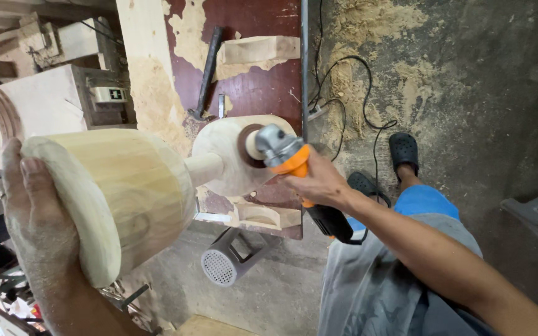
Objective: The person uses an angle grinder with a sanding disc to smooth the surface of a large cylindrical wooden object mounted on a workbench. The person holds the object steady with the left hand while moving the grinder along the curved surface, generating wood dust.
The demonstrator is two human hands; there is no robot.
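Right hand (pixel 319 182) is closed around an orange-and-black angle grinder (pixel 294 168), its sanding disc (pixel 247 146) pressed against the small rounded end of a turned wooden piece (pixel 138 193). Left hand (pixel 35 218), dusted with sawdust, lies flat with fingers spread against the piece's large flat end, steadying it. Behind it, a hammer (pixel 208 71) rests on the dark red surface (pixel 263 93). Sawdust covers the floor (pixel 468 81).

The left hand (pixel 35 218) lies on the near end of the wooden workpiece (pixel 132 186), with the grinder (pixel 294 174) against its far end, hammer (pixel 207 71) beyond.
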